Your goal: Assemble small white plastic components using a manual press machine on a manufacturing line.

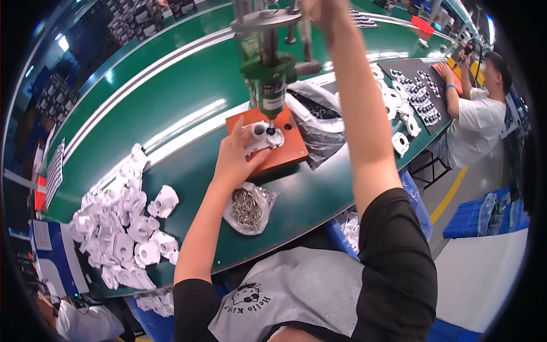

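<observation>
My left hand (235, 153) grips a white plastic housing (276, 140), fingers and thumb along its left side. The housing rests on an orange block (293, 149), directly below the tip of a green bench press (266, 71). The tip meets the housing or stops just above it; I cannot tell which. Raised beside the press column, my right hand (326, 14) is blurred at the top edge, and its fingers do not show clearly. A clear bag of small metal screws or pins (246, 211) lies in front of the block.
Loose white housings (122, 222) are heaped at left; more (401, 143) lie at right. Behind the block sits a black-and-clear plastic bag (319, 128). A dark mat (443, 108) bears small black-and-white parts. A co-worker (476, 128) sits at far right. Blue crates (481, 214) stand beyond.
</observation>
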`<action>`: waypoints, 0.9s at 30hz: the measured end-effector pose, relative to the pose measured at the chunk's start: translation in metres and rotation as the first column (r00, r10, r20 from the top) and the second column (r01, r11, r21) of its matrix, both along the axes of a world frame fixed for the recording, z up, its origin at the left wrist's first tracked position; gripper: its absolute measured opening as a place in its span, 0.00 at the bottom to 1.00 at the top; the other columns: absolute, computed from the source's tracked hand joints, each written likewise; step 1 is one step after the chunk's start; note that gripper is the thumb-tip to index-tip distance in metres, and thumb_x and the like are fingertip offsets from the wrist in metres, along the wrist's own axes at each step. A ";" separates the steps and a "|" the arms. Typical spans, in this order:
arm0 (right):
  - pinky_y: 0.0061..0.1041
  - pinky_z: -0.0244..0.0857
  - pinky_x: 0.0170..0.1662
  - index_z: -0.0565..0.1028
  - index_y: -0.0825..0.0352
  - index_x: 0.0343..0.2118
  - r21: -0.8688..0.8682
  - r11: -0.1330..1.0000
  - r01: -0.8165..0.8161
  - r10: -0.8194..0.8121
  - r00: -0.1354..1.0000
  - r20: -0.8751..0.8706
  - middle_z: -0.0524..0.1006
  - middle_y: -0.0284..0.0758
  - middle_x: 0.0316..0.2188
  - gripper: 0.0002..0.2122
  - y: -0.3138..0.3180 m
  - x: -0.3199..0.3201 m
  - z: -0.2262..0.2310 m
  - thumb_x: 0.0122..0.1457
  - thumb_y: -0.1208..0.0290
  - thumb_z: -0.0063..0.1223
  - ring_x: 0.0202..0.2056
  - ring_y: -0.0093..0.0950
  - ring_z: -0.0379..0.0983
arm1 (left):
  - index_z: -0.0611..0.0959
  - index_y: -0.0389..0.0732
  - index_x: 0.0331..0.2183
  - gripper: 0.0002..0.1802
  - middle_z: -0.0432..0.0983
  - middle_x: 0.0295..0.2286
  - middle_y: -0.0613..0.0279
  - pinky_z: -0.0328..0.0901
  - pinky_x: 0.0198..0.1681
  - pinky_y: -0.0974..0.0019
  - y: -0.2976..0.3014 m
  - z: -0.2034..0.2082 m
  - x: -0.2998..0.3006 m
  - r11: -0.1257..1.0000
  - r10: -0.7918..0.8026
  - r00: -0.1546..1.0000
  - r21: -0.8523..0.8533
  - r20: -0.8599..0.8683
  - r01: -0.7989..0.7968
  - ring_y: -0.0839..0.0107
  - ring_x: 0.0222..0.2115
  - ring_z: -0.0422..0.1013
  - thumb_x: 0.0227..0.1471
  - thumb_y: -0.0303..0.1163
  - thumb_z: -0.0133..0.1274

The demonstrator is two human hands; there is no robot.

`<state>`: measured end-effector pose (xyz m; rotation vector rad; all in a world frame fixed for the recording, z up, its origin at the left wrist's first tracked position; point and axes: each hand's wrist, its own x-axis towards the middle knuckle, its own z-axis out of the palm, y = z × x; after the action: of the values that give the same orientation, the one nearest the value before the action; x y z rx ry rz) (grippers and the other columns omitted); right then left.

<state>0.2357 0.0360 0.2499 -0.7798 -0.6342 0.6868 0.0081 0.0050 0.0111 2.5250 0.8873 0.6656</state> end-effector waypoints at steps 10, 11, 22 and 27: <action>0.29 0.64 0.43 0.76 0.67 0.37 -0.207 0.736 0.645 -0.061 0.367 0.928 0.77 0.42 0.35 0.14 0.019 0.183 -0.159 0.53 0.63 0.48 0.38 0.35 0.73 | 0.75 0.40 0.28 0.15 0.71 0.27 0.58 0.59 0.44 0.56 0.034 0.072 0.006 0.985 -0.170 0.917 -0.077 -0.361 0.152 0.58 0.37 0.67 0.36 0.37 0.58; 0.31 0.64 0.43 0.75 0.64 0.40 -0.175 0.652 0.737 0.019 0.215 0.976 0.76 0.44 0.38 0.17 0.017 0.230 -0.195 0.49 0.60 0.52 0.39 0.38 0.72 | 0.75 0.40 0.24 0.14 0.71 0.22 0.56 0.61 0.34 0.55 0.041 0.070 0.007 0.982 -0.180 0.934 0.001 -0.307 0.190 0.55 0.30 0.69 0.36 0.39 0.58; 0.45 0.60 0.48 0.62 0.52 0.53 -0.269 0.209 0.940 0.628 0.082 0.774 0.66 0.41 0.51 0.33 0.014 0.250 -0.259 0.39 0.58 0.60 0.50 0.48 0.64 | 0.73 0.39 0.43 0.26 0.75 0.32 0.47 0.65 0.39 0.57 0.165 -0.027 -0.040 0.870 0.482 0.834 -0.261 0.268 -0.419 0.53 0.37 0.71 0.47 0.47 0.53; 0.45 0.63 0.45 0.57 0.58 0.50 -0.333 0.261 0.906 0.598 0.119 0.793 0.69 0.45 0.46 0.32 0.004 0.249 -0.255 0.43 0.62 0.60 0.46 0.50 0.67 | 0.72 0.38 0.44 0.29 0.76 0.32 0.47 0.65 0.40 0.56 0.134 0.011 -0.102 0.912 0.273 0.951 -0.275 -0.145 -0.303 0.52 0.37 0.71 0.44 0.47 0.54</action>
<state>0.4851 0.0404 -0.0050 -2.7970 -1.2859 -0.1434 -0.0943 0.1390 0.0220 2.1975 1.3107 0.4476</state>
